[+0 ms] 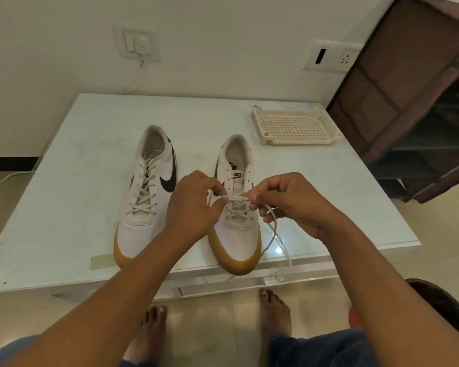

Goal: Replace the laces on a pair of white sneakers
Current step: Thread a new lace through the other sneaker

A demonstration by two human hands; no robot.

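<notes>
- Sneakers stand side by side on a white glass-topped table (329,186), both with toes toward the person and heel openings toward the wall, long axes running near to far and roughly parallel.
- Left sneaker (146,197) is white with a black swoosh and a tan toe sole; it is laced along its whole eyelet row, and neither hand touches it.
- Right sneaker (236,229) has the same colours, with a tongue label showing near its heel opening; laces cross only its lower eyelets, nearest the toe, and the upper eyelets are bare.
- Cream lace (236,198) lies taut and crosswise over the tongue of the right sneaker, at right angles to the shoe's long axis.
- Left hand (194,205) has thumb and forefinger pinched shut on the left end of that span, over the shoe's inner side.
- Right hand (292,202) pinches the other end between thumb and forefinger; its remaining fingers are curled, with a loose tail of the lace passing through them.
- That tail drops off the near table edge beside the right sneaker's toe.
- Perforated cream plastic tray (294,125) sits well apart, at the far right of the table.
- Two bare feet (273,311) rest on the tiled floor below the near edge.
</notes>
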